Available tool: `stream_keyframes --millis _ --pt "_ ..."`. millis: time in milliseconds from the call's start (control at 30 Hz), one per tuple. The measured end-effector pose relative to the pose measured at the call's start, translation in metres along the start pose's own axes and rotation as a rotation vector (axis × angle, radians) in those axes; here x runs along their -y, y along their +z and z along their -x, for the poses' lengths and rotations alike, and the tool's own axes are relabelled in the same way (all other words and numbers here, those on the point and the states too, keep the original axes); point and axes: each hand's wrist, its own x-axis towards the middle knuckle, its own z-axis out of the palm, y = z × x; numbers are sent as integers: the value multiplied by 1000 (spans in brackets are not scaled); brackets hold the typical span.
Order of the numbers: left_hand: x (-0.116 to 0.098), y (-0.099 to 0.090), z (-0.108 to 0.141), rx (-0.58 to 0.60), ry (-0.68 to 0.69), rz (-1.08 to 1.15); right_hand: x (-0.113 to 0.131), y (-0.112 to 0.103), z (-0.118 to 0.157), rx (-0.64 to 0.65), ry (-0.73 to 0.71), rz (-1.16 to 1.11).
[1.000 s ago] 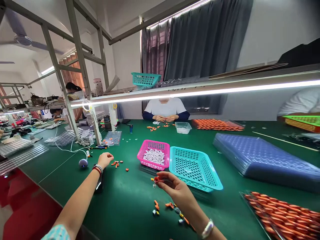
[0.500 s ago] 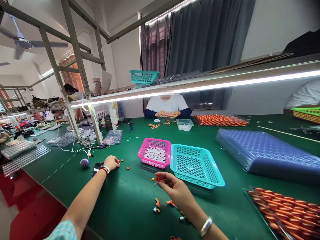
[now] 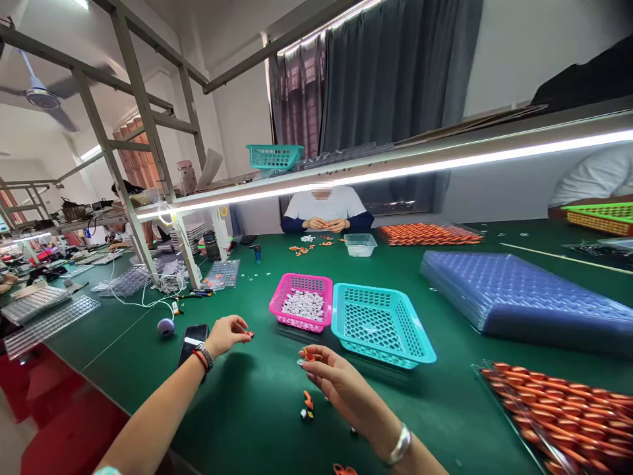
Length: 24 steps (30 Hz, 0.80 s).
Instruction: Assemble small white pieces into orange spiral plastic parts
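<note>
My left hand (image 3: 228, 335), beside the phone (image 3: 193, 343), pinches a small orange-red piece (image 3: 250, 334) just above the green table. To the right, my right hand (image 3: 332, 376) holds an orange part (image 3: 308, 355) between thumb and fingers, with a small whitish bit at its lower edge. Beyond my hands stand a pink basket (image 3: 275, 310) with many white pieces (image 3: 303, 305) and a turquoise basket (image 3: 426, 349) with nothing seen in it. Below my right hand lie an orange piece (image 3: 308, 400) and small black and white bits.
Stacked clear trays (image 3: 524, 297) sit at the right, above a tray of orange parts (image 3: 568, 409). A person (image 3: 324, 211) works across the table by a clear box (image 3: 360, 245). Metal shelf posts (image 3: 188, 251) and a purple round object (image 3: 165, 327) are at left.
My left hand has moved right and nearer, and now pinches a piece close to where one lay. My right hand has shifted slightly left with the orange part. The view has shifted a little.
</note>
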Motion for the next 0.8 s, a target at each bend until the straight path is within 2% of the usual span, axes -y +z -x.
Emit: stream_keyframes --millis 100,200,333,467,633,800 --pt "3 -7 -7 -81 -71 -50 0 4 1 -18 32 -23" --pt "12 -25 -25 -156 -182 -114 0 4 1 -29 55 -35" --pt "22 -38 -47 -142 -273 -190 0 2 0 -42 72 -33" --pt "23 -26 -56 -90 -267 -260 -1 1 -1 -41 75 -11" --pt "13 -7 -62 -83 -225 -330 -3 0 1 -18 82 72" --pt "0 1 -61 -46 -181 -350 -5 4 3 113 45 188"
